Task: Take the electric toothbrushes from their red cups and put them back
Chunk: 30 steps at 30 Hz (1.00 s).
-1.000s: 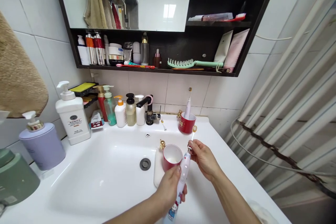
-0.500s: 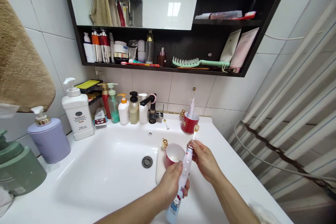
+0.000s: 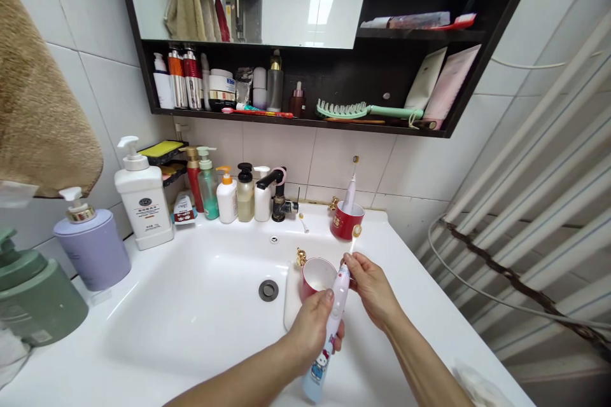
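Your left hand (image 3: 311, 324) grips the toothbrush handle (image 3: 338, 301) over the sink (image 3: 205, 311); your right hand (image 3: 372, 287) pinches the brush head (image 3: 356, 232) at its top end. Just beyond stands a cup (image 3: 308, 287); farther back, another cup (image 3: 344, 225).

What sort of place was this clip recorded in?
Most likely a home bathroom: a white washbasin, a mirrored cabinet above it, and an electric toothbrush in the left hand.

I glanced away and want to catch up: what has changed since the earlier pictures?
The right hand has moved the brush head down toward the handle; the metal shaft between them no longer shows. Nothing was let go. The left hand still grips the handle, and both red cups stayed put.
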Motion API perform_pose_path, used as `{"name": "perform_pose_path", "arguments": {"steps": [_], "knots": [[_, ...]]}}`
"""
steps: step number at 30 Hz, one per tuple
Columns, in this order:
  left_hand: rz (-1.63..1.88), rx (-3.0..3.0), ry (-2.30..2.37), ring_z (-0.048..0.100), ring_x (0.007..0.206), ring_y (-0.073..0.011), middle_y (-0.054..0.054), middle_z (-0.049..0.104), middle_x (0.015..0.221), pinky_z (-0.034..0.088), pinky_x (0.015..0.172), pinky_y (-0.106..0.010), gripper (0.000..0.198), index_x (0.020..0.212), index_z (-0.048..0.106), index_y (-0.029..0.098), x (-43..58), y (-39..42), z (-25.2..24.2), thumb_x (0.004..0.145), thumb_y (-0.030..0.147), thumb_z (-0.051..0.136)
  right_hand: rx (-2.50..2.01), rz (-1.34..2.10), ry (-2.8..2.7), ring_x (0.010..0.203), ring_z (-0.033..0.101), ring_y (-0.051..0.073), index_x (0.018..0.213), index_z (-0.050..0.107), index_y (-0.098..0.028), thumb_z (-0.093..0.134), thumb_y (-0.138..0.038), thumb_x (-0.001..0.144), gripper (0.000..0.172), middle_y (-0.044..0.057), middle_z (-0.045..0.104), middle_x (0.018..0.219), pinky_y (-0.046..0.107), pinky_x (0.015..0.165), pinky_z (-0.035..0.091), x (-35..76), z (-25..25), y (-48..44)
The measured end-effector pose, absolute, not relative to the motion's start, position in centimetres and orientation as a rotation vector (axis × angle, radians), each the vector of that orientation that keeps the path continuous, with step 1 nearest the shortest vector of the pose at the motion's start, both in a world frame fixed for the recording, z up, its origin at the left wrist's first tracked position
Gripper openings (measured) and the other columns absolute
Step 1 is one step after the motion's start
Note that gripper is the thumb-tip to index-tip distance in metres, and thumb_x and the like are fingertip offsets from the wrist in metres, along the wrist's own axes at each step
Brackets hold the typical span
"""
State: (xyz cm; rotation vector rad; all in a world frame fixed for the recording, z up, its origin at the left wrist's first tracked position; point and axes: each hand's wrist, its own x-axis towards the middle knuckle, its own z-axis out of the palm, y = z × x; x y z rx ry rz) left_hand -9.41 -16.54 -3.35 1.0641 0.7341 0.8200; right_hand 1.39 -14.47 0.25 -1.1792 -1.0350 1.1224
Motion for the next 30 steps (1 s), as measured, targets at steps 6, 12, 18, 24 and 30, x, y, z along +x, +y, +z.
{"name": "perform_pose_path", "arguments": {"steps": [6, 12, 18, 24, 30], "knots": [[0.811, 1.077, 0.74, 0.036, 0.03, -0.0047, 0.004, 0.041, 0.042, 0.025, 0.032, -0.017, 0.042, 0.063, 0.035, 0.015, -9.6, -16.5, -3.0, 0.064, 0.056, 0.026, -1.19, 1.142, -1.017, 0.044, 0.033, 0.005, 0.053, 0.043, -0.017, 0.048, -0.039, 0.062, 0.025, -0.006, 0.037, 0.047, 0.019, 0.046, 0.032, 1.0, 0.2, -14.6], [0.808, 1.055, 0.719, 0.037, 0.031, -0.0046, 0.004, 0.042, 0.043, 0.026, 0.034, -0.018, 0.041, 0.065, 0.036, 0.015, -9.8, -16.4, -2.6, 0.064, 0.056, 0.027, -1.162, 1.188, -0.959, 0.043, 0.033, 0.006, 0.055, 0.045, -0.017, 0.046, -0.041, 0.062, 0.025, -0.005, 0.038, 0.047, 0.018, 0.044, 0.031, 0.7, 0.4, -14.7], [0.839, 1.057, 0.687, 0.037, 0.032, -0.005, 0.004, 0.042, 0.044, 0.027, 0.035, -0.019, 0.041, 0.066, 0.036, 0.015, -9.7, -15.9, -2.8, 0.064, 0.055, 0.028, -1.158, 1.15, -0.915, 0.042, 0.036, 0.007, 0.055, 0.045, -0.017, 0.043, -0.044, 0.063, 0.028, -0.004, 0.04, 0.046, 0.02, 0.041, 0.032, -0.1, 0.0, -14.7], [0.979, 1.082, 0.697, 0.038, 0.035, -0.0056, 0.003, 0.043, 0.047, 0.028, 0.038, -0.019, 0.039, 0.065, 0.039, 0.015, -10.1, -14.7, -2.8, 0.065, 0.053, 0.03, -1.088, 1.28, -1.263, 0.038, 0.044, 0.011, 0.085, 0.048, -0.016, 0.036, -0.047, 0.066, 0.038, 0.0, 0.051, 0.054, 0.023, 0.036, 0.032, -0.7, 0.6, -15.4], [1.05, 1.02, 0.778, 0.036, 0.034, -0.007, 0.004, 0.04, 0.041, 0.029, 0.039, -0.021, 0.04, 0.077, 0.044, 0.014, -10.4, -14.5, -2.3, 0.068, 0.049, 0.028, -1.179, 1.174, -1.437, 0.04, 0.045, 0.008, 0.1, 0.039, -0.022, 0.053, -0.034, 0.058, 0.045, 0.0, 0.051, 0.075, 0.024, 0.039, 0.038, -1.4, 0.3, -15.6]]}}
